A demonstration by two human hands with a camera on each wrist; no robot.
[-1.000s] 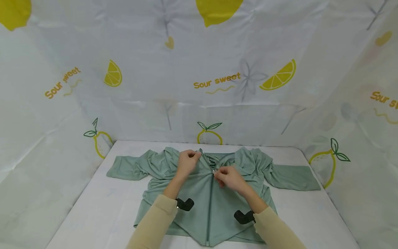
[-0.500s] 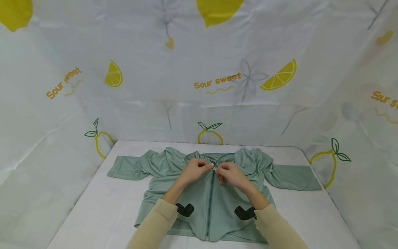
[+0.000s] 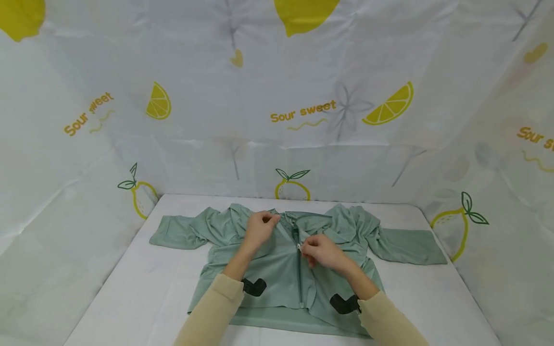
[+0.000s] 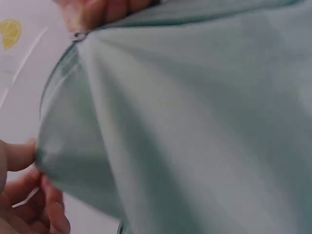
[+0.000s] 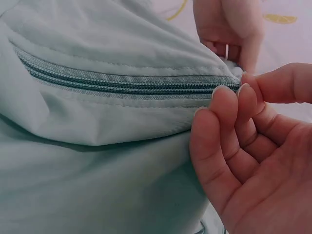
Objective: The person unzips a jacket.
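Note:
A sage-green zip-up jacket point(image 3: 272, 269) lies spread on a white table, its sleeves out to both sides. My left hand point(image 3: 261, 229) pinches the left collar edge beside the parted upper zipper; the left wrist view shows its fingertips on the fabric corner. At the zipper slider point(image 3: 299, 246), my right hand point(image 3: 322, 251) pinches the pull tab, which its fingers mostly hide. Below the slider, the zipper point(image 5: 141, 87) is joined, and in the right wrist view it runs taut toward the fingertips. Above it, the two collar sides stand apart.
White sheeting point(image 3: 207, 163) printed with lemons hangs behind and along both sides of the table point(image 3: 143, 293). The left sleeve point(image 3: 173, 233) and right sleeve point(image 3: 411, 246) reach toward the table's sides. A dark wrist mount point(image 3: 345, 304) sits by the right cuff.
My left hand came to the slider, then went back up to the collar edge. The right hand moved slightly down with the slider. The jacket's front lower edge has drawn up from the table's front.

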